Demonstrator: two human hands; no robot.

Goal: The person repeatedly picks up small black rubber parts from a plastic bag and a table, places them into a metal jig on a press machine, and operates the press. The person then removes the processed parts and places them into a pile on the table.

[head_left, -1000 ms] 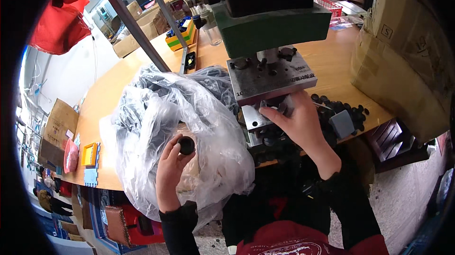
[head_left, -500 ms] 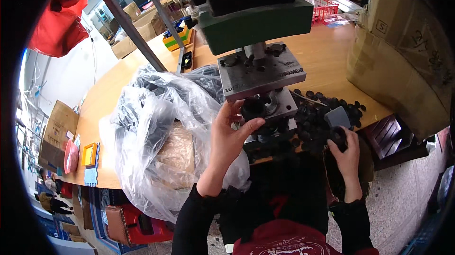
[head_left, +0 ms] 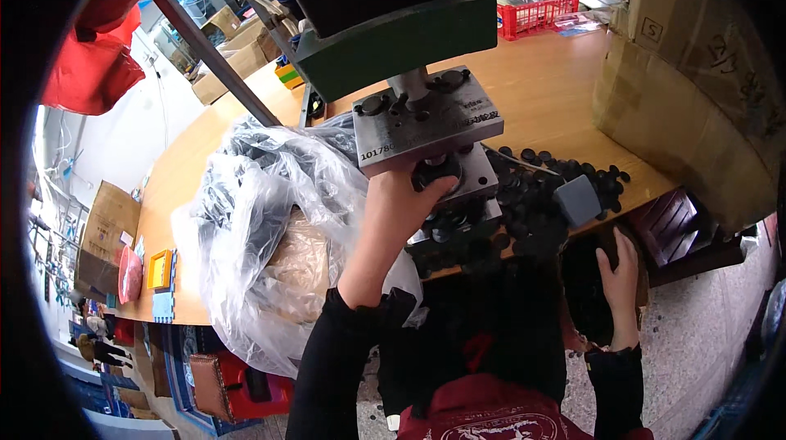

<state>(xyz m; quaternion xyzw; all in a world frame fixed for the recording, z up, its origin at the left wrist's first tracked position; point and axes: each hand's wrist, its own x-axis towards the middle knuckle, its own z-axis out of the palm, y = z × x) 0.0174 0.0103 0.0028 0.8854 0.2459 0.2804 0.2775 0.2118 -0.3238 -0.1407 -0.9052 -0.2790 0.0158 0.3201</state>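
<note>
A metal die block (head_left: 430, 125) hangs from the green press head (head_left: 397, 43). Under it, my left hand (head_left: 393, 204) reaches between the upper block and the lower die plate (head_left: 476, 176). Its thumb lies against a black round part (head_left: 440, 175) at the die, its fingers curl behind and are partly hidden, and the hand grips that part. At the table's front edge on the right, my right hand (head_left: 620, 280) hangs over an open cardboard box (head_left: 641, 297) with a dark inside. Thumb and fingers are apart, and nothing shows between them.
Many black round pieces (head_left: 524, 194) lie around the die, beside a grey block (head_left: 578, 201). Clear plastic bags (head_left: 237, 252) fill the table at left. A tall cardboard box (head_left: 684, 104) stands at right, a red basket (head_left: 536, 14) at the back.
The black round piece is gone from my right hand, which has moved down and opened. My left hand has pushed its black part further in under the upper die block. The whole view has shifted slightly.
</note>
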